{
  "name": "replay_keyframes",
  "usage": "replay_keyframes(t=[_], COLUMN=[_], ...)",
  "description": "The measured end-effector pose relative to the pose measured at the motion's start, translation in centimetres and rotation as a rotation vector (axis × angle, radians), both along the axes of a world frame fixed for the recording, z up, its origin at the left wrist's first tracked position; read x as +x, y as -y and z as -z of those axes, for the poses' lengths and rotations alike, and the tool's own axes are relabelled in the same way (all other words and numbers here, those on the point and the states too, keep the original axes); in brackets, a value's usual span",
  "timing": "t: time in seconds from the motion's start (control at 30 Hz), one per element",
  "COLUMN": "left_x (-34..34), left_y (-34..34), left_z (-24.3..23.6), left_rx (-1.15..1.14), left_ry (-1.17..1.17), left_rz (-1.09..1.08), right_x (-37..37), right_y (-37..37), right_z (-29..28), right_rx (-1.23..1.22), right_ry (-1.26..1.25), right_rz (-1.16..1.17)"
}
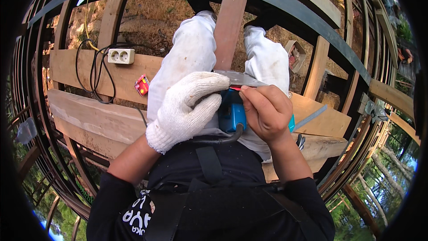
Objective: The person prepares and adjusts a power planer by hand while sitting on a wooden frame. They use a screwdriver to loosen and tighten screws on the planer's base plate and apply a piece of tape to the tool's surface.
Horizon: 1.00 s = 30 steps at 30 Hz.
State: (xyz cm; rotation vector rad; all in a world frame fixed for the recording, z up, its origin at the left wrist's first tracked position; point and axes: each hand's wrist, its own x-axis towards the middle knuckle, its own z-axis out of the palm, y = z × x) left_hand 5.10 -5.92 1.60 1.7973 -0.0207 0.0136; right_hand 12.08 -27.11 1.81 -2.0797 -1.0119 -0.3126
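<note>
A blue power tool (pixel 232 117) with a black cord stands between my thighs. At its far end is a flat grey metal plate (pixel 244 79). My left hand (pixel 185 102), in a white knitted glove, curls its fingers against the near left edge of that plate, the thumb lower down by the tool's body. My bare right hand (pixel 269 109) is closed, thumb and forefinger pinched at a thin red piece (pixel 235 88) along the plate's near edge. What the red piece is I cannot make out. The rest of the tool is partly hidden by my hands.
Wooden planks (pixel 96 118) and beams surround my legs, with gaps down to bare ground. On the left plank lie a white double socket (pixel 121 56), a looped black cord (pixel 92 78) and a small red packet (pixel 142 85). A grey metal strip (pixel 311 117) lies to the right.
</note>
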Motion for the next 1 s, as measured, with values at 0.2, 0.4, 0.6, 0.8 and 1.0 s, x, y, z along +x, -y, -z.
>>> replay_keyframes(t=[0.2, 0.4, 0.6, 0.8, 1.0], left_x=[0.4, 1.0, 1.4, 1.6, 1.5], left_y=[0.8, 1.1, 1.3, 1.5, 1.6], left_z=[-0.4, -0.4, -0.3, -1.0, -0.8], left_rx=[0.118, 0.314, 0.316, 0.288, 0.298], left_ry=[0.131, 0.284, 0.34, 0.277, 0.272], left_rz=[-0.096, -0.09, -0.125, -0.066, -0.081], right_x=[-0.3, 0.0, -1.0, -0.1, 0.5], right_y=[1.1, 1.2, 1.6, 0.8, 0.6], right_z=[-0.9, -0.2, -0.2, -1.3, -1.3], right_rx=[-0.019, 0.01, 0.0, -0.079, -0.111], right_ry=[-0.028, -0.054, -0.177, 0.03, 0.047], right_rz=[0.072, 0.089, 0.14, 0.158, 0.085])
